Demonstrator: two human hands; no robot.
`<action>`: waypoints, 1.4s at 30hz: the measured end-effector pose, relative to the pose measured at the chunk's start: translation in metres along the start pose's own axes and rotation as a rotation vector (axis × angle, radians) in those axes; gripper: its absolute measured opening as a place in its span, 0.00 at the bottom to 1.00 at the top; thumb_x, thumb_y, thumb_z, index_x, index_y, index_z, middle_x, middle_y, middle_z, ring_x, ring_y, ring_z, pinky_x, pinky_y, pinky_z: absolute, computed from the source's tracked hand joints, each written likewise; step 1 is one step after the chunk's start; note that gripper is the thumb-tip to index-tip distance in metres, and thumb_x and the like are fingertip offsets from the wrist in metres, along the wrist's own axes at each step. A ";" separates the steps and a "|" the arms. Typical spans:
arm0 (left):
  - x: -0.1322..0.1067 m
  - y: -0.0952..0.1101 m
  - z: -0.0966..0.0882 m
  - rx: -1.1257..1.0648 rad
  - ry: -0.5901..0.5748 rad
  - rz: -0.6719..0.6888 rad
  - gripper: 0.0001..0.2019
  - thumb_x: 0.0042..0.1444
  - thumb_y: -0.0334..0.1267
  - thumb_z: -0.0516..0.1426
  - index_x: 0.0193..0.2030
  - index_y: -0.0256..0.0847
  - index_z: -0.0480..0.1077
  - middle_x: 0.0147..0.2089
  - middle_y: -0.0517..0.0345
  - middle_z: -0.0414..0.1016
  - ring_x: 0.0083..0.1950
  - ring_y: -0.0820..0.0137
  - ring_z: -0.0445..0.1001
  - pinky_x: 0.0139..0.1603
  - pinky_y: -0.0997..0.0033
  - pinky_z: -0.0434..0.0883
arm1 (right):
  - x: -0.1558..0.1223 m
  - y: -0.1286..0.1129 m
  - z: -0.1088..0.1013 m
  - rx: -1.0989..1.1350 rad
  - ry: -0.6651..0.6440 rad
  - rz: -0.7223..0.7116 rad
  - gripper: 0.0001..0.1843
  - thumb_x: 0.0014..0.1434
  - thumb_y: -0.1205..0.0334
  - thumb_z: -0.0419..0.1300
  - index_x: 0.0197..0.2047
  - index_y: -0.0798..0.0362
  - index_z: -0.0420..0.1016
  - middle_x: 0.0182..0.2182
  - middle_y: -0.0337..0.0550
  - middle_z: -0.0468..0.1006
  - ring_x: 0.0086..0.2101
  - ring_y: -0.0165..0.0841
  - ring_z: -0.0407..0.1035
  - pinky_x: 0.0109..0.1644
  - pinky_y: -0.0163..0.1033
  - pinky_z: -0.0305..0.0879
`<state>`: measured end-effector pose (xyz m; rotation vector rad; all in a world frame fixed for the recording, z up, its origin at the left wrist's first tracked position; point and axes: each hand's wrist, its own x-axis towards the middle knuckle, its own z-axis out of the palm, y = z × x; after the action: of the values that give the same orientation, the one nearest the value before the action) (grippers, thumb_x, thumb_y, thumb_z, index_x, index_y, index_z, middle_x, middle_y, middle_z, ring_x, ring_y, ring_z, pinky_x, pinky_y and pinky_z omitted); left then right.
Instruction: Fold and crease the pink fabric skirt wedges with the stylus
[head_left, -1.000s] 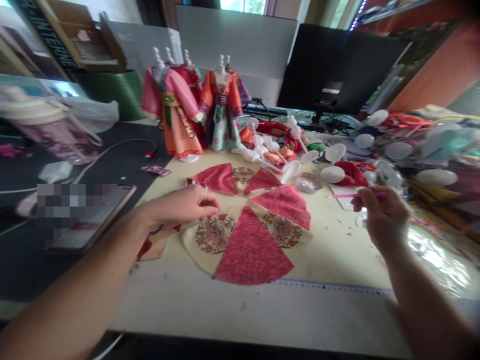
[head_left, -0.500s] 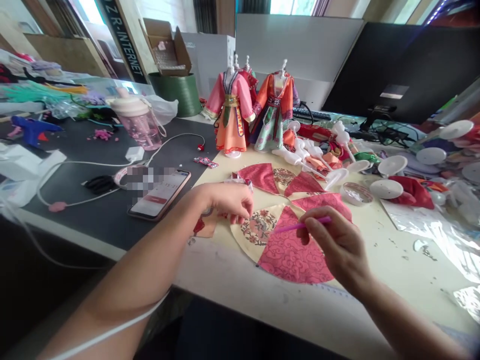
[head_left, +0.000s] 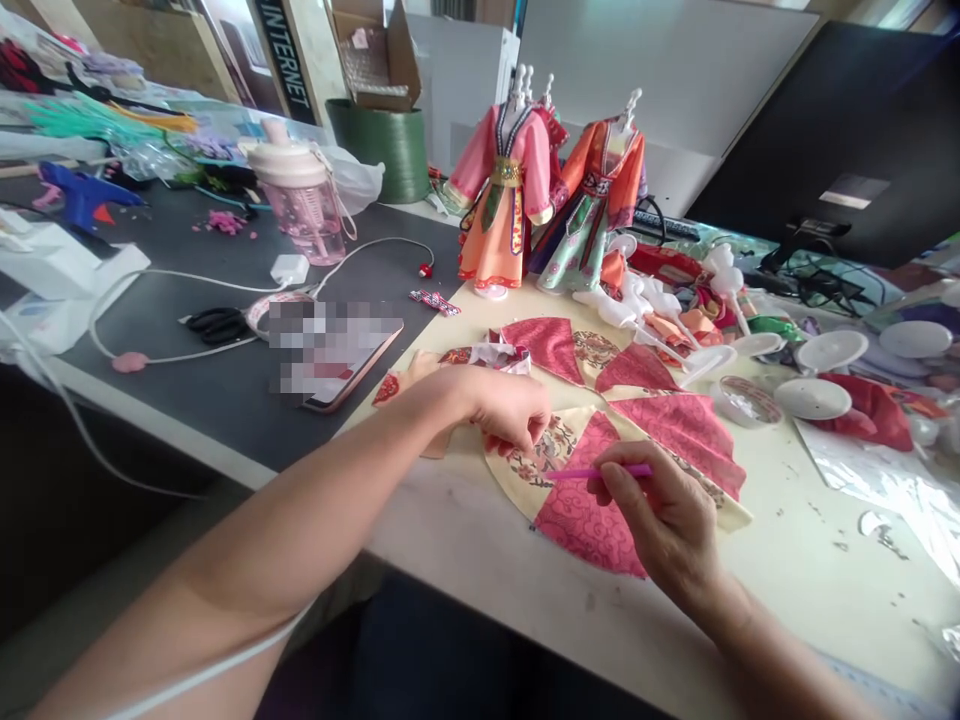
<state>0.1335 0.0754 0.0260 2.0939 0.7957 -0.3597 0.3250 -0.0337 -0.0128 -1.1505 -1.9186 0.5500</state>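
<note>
the left hand (head_left: 506, 408) lies curled on the cream floral panel (head_left: 517, 488) of a round skirt of red brocade wedges (head_left: 679, 440), whether gripping it i cannot tell. the right hand (head_left: 664, 520) pinches a pink plastic stick (head_left: 600, 472) pointing to 9 o'clock. costumed doll mannequins (head_left: 510, 190) stand at 12 o'clock.

From where I sat at the controls, I could read one word: INTERNET, in pale capitals running lengthwise down a dark strip (head_left: 286, 60) just left of the cardboard box (head_left: 370, 55). Well below that box, the phone (head_left: 352, 385) had its screen pixelated, so I could read nothing on it.
</note>
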 end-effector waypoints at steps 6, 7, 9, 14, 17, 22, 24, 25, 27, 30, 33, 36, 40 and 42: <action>0.000 -0.001 0.002 0.012 -0.003 -0.013 0.05 0.49 0.35 0.55 0.28 0.37 0.70 0.25 0.57 0.74 0.25 0.73 0.72 0.27 0.74 0.65 | -0.003 0.001 -0.002 0.037 -0.012 0.024 0.05 0.63 0.64 0.53 0.35 0.50 0.68 0.24 0.35 0.73 0.25 0.26 0.68 0.27 0.32 0.65; 0.000 -0.001 0.002 0.020 0.001 -0.013 0.05 0.49 0.35 0.55 0.28 0.37 0.70 0.25 0.57 0.74 0.25 0.73 0.72 0.27 0.74 0.65 | -0.003 0.002 -0.003 0.033 -0.012 0.025 0.05 0.63 0.64 0.53 0.35 0.50 0.68 0.24 0.34 0.73 0.25 0.26 0.68 0.27 0.32 0.65; -0.001 -0.001 0.002 0.022 0.017 -0.015 0.05 0.49 0.35 0.55 0.29 0.37 0.70 0.25 0.57 0.74 0.25 0.73 0.71 0.26 0.75 0.65 | -0.004 0.002 -0.003 0.023 -0.013 0.033 0.05 0.63 0.64 0.53 0.35 0.50 0.68 0.24 0.35 0.73 0.25 0.26 0.68 0.28 0.33 0.65; -0.003 -0.001 0.001 0.002 0.031 -0.017 0.04 0.48 0.34 0.54 0.28 0.37 0.69 0.24 0.58 0.73 0.24 0.73 0.70 0.25 0.74 0.65 | -0.004 0.002 0.000 0.031 -0.042 0.039 0.06 0.63 0.62 0.52 0.35 0.50 0.68 0.24 0.35 0.72 0.24 0.27 0.68 0.27 0.34 0.65; -0.004 0.000 0.001 -0.007 0.032 -0.015 0.03 0.47 0.32 0.54 0.28 0.37 0.68 0.24 0.58 0.72 0.25 0.72 0.71 0.25 0.74 0.66 | -0.005 0.001 0.002 0.027 -0.065 0.038 0.05 0.63 0.62 0.53 0.37 0.50 0.68 0.23 0.35 0.73 0.23 0.27 0.68 0.27 0.33 0.65; -0.003 0.000 0.003 0.026 0.029 -0.022 0.04 0.47 0.32 0.53 0.28 0.37 0.69 0.23 0.58 0.72 0.25 0.71 0.70 0.27 0.72 0.66 | -0.006 0.001 0.003 0.030 -0.085 0.026 0.04 0.63 0.62 0.53 0.38 0.49 0.69 0.25 0.35 0.74 0.24 0.27 0.69 0.28 0.33 0.66; -0.002 0.000 0.003 0.035 0.029 -0.025 0.04 0.47 0.32 0.53 0.28 0.37 0.69 0.23 0.57 0.72 0.24 0.71 0.70 0.27 0.72 0.66 | -0.007 0.002 0.003 0.046 -0.099 0.017 0.04 0.63 0.63 0.53 0.38 0.49 0.68 0.26 0.35 0.74 0.25 0.26 0.70 0.29 0.33 0.66; -0.002 0.000 0.003 0.038 0.031 -0.024 0.04 0.47 0.32 0.53 0.28 0.37 0.69 0.23 0.57 0.72 0.24 0.71 0.70 0.26 0.72 0.66 | -0.007 0.002 0.003 0.053 -0.105 0.016 0.03 0.63 0.63 0.53 0.39 0.48 0.68 0.27 0.35 0.74 0.25 0.26 0.70 0.30 0.33 0.66; -0.002 0.002 0.003 0.045 0.035 -0.017 0.03 0.47 0.33 0.54 0.27 0.37 0.68 0.23 0.57 0.73 0.24 0.71 0.71 0.25 0.73 0.65 | -0.007 0.002 0.003 0.059 -0.117 0.017 0.03 0.63 0.63 0.53 0.39 0.48 0.68 0.27 0.35 0.74 0.26 0.26 0.70 0.30 0.32 0.67; -0.003 0.004 0.003 0.051 0.039 -0.010 0.03 0.47 0.33 0.54 0.25 0.38 0.67 0.23 0.57 0.73 0.24 0.72 0.70 0.25 0.73 0.63 | -0.008 0.003 0.003 0.056 -0.122 0.022 0.04 0.63 0.63 0.53 0.39 0.48 0.68 0.27 0.35 0.74 0.26 0.27 0.70 0.30 0.33 0.66; -0.004 0.004 0.003 0.056 0.038 -0.020 0.03 0.46 0.31 0.53 0.26 0.38 0.68 0.23 0.57 0.73 0.25 0.72 0.70 0.27 0.73 0.64 | -0.008 0.002 0.002 0.050 -0.128 0.019 0.04 0.63 0.63 0.53 0.39 0.48 0.68 0.28 0.36 0.74 0.26 0.27 0.70 0.30 0.33 0.67; -0.003 0.002 0.003 0.046 0.025 -0.016 0.05 0.46 0.31 0.53 0.28 0.38 0.70 0.25 0.55 0.74 0.26 0.71 0.70 0.28 0.71 0.65 | -0.008 0.002 0.002 0.043 -0.137 0.009 0.04 0.63 0.63 0.53 0.40 0.49 0.68 0.28 0.36 0.75 0.27 0.28 0.71 0.31 0.34 0.67; -0.002 0.001 0.004 0.036 0.018 -0.019 0.04 0.47 0.32 0.53 0.28 0.37 0.69 0.25 0.55 0.74 0.25 0.71 0.71 0.27 0.72 0.65 | -0.008 0.002 0.002 0.041 -0.150 -0.002 0.04 0.63 0.63 0.53 0.40 0.49 0.68 0.28 0.37 0.75 0.27 0.28 0.71 0.31 0.34 0.68; -0.002 0.002 0.005 0.036 0.020 -0.023 0.04 0.47 0.32 0.53 0.27 0.37 0.68 0.24 0.56 0.73 0.25 0.72 0.71 0.26 0.72 0.65 | -0.008 0.002 0.003 0.033 -0.160 -0.002 0.04 0.63 0.63 0.53 0.40 0.48 0.68 0.28 0.37 0.75 0.27 0.28 0.71 0.31 0.34 0.67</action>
<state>0.1334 0.0697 0.0260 2.1263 0.8315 -0.3683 0.3259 -0.0392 -0.0190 -1.1122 -2.0372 0.6883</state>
